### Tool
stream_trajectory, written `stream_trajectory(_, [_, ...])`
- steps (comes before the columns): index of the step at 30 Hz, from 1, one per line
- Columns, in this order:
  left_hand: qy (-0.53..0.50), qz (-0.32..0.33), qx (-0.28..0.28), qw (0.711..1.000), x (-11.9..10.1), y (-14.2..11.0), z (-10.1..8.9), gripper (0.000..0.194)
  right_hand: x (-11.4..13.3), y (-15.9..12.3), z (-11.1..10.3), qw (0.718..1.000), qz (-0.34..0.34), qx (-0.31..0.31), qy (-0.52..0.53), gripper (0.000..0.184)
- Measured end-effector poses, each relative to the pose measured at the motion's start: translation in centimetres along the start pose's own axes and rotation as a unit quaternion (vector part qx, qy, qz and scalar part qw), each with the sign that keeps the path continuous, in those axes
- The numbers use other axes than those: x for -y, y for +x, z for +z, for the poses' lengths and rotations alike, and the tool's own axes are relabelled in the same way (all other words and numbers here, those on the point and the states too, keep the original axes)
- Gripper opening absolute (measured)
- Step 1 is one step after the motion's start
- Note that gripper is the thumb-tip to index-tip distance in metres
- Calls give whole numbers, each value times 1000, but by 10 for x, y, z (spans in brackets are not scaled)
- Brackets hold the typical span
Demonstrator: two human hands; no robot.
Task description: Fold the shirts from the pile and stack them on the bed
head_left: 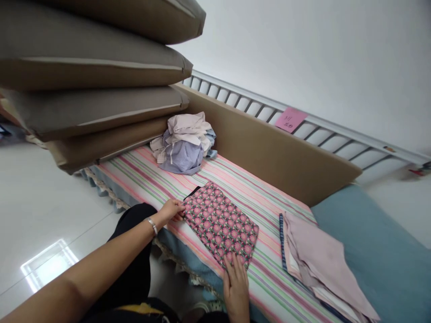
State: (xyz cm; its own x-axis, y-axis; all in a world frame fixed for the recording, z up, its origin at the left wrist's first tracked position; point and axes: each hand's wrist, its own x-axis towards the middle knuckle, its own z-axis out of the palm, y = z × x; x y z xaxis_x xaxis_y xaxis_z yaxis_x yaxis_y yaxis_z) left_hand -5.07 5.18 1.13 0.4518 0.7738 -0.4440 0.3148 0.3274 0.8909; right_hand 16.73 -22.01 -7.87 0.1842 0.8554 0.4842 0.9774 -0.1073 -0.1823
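Observation:
A folded cloth with a pink flower print (220, 222) lies flat on the striped sheet (148, 177) near the bed's front edge. My left hand (171, 210) rests at the cloth's near left corner, fingers curled against its edge; a bracelet is on that wrist. My right hand (235, 282) lies flat with fingers stretched onto the cloth's lower right end. Neither hand lifts the cloth.
A crumpled heap of pale clothes (185, 143) sits further back on the sheet. A stack of folded pinkish garments (319, 260) lies to the right, beside a blue cover (370, 242). Brown cushions (90, 85) are piled at left. A tan board (269, 152) and white railing (319, 125) line the wall.

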Motion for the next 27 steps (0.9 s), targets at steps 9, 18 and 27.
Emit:
stream_trajectory(9, [141,60,-81,985,-4,5,-16,11,-16,2,-15,999,-30,-9,33,32])
stream_trajectory(18, [224,272,-66,933,-62,66,7,14,-11,142,-48,992,99,33,68,34])
stream_trajectory(27, [208,266,-20,941,-68,107,25,13,-10,301,50,986,141,87,37,41])
